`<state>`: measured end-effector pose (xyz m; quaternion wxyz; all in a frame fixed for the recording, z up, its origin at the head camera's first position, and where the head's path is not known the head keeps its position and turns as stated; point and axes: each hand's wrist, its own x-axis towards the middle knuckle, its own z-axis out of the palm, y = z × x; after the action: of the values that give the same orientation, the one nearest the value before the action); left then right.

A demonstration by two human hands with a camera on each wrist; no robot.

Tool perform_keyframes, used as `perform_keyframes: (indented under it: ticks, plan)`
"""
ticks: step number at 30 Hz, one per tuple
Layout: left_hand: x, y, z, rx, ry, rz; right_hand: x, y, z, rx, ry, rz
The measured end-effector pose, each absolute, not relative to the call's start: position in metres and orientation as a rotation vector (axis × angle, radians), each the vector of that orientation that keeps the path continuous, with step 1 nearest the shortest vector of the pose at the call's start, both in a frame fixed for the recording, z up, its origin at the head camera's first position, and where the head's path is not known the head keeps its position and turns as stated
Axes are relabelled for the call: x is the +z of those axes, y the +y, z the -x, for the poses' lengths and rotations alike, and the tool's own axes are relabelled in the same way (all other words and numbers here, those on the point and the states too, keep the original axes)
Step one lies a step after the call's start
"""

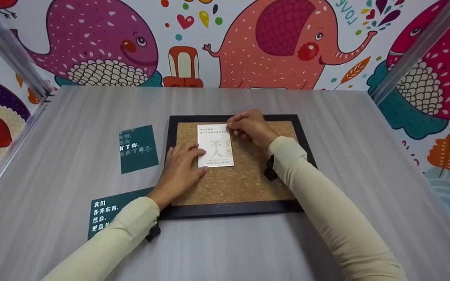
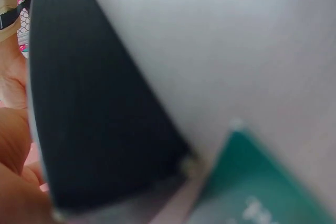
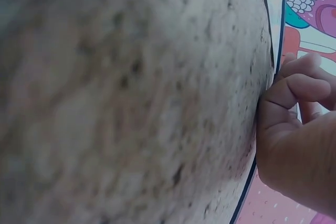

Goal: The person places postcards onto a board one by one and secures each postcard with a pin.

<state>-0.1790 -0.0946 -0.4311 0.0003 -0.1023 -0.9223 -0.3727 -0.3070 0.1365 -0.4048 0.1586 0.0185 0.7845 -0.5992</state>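
The white card (image 1: 213, 146) is lying on the upper left part of the cork board (image 1: 233, 185), between the person's two hands, and its long axis is running away from the person while the board's longer side is running left to right. The hands are meeting the card on a diagonal. The left hand (image 1: 180, 164) is lying to its left, forefinger resting on the left edge and thumb touching near the lower left corner; its fingers are pressing lightly rather than grasping. The right hand (image 1: 254, 128) is sitting beyond the opposite end, its bent fingers and thumb meeting at the upper right corner; whether they are pinching the corner, or something small there, one cannot tell, as the fingers are hiding the spot. Neither hand is clearly nearer, since both are at the card's border. The dark frame (image 1: 233, 210) is resting on the counter (image 1: 225, 249), and two green cards, one farther off (image 1: 139, 160) and one closer to the person (image 1: 102, 214), are lying to its left.
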Motion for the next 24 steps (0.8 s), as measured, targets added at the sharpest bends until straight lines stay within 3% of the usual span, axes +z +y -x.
perform_keyframes:
  ticks: [24]
  plan:
    - [-0.431,-0.094,0.179,-1.153,-2.893,0.342,-0.405,0.122,0.309,-1.687,2.300,-0.162]
